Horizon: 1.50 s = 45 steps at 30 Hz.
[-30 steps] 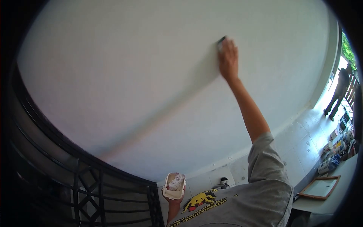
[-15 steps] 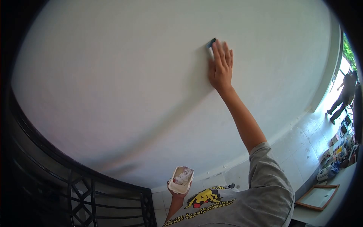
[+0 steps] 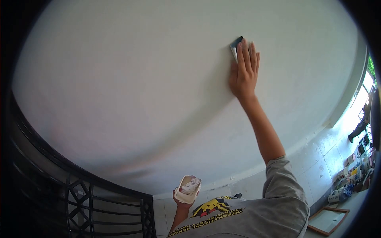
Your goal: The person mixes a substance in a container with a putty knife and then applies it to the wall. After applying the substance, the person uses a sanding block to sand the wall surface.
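My right hand (image 3: pixel 246 73) is raised against the pale wall (image 3: pixel 139 87). Its fingers lie over a piece of sandpaper (image 3: pixel 235 47), dark with a whitish folded face, and press it to the surface. Part of the sheet is hidden under the fingers. Low down in front of my body, my left hand (image 3: pixel 183 203) grips a cream plastic tub (image 3: pixel 183 197) from below and the side. Inside the tub lies white, putty-like material (image 3: pixel 191 185), its open top tilted toward me.
A black metal railing (image 3: pixel 107 206) runs along the lower left. At the right, a framed pane (image 3: pixel 328 220) lies near cluttered containers and bags (image 3: pixel 349 174) beside the tiled floor (image 3: pixel 313 170). A person (image 3: pixel 363 123) is partly visible by the bright doorway.
My right hand and the sandpaper have moved right and slightly tilted along the wall. The tub stays in my left hand. The person by the doorway shows less, farther to the right.
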Each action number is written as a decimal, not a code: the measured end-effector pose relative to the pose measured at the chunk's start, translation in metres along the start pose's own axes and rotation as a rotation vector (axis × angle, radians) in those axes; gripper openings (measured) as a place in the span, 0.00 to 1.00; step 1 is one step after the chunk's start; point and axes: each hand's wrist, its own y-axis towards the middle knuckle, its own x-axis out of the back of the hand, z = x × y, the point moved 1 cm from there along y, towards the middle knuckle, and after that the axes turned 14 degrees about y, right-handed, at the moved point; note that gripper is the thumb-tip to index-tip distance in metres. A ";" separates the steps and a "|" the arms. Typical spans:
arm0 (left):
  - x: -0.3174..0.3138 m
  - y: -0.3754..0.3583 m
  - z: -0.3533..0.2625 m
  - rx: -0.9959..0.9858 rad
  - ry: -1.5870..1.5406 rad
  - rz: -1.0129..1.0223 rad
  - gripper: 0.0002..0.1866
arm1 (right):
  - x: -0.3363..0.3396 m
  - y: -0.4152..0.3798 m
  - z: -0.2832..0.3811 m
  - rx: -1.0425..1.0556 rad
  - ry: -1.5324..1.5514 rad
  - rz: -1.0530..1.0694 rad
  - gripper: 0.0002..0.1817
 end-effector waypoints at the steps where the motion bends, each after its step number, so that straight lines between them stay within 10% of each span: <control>1: 0.001 0.002 0.002 0.000 -0.028 0.004 0.37 | -0.003 -0.005 0.005 -0.052 -0.029 -0.061 0.29; 7: -0.002 -0.003 0.007 -0.032 0.083 -0.050 0.35 | -0.006 -0.065 0.052 0.421 0.136 0.353 0.23; 14: -0.008 -0.005 0.006 -0.069 0.030 -0.045 0.39 | 0.006 0.021 0.003 -0.002 -0.018 -0.077 0.30; 17: -0.007 -0.004 0.005 -0.049 0.009 -0.050 0.40 | 0.000 0.008 0.037 -0.012 0.025 0.044 0.29; 23: -0.008 -0.006 -0.001 0.007 -0.008 0.018 0.37 | 0.013 -0.036 0.039 0.490 0.010 0.390 0.25; 32: -0.006 -0.002 -0.001 -0.005 -0.007 0.005 0.38 | 0.008 0.026 0.033 -0.024 -0.017 -0.118 0.28; 40: -0.024 -0.013 -0.006 -0.040 0.159 0.068 0.39 | 0.022 -0.138 0.060 0.575 0.224 0.597 0.29; 45: 0.005 -0.009 0.003 -0.036 0.042 0.003 0.38 | 0.050 -0.124 0.010 0.488 0.117 0.526 0.33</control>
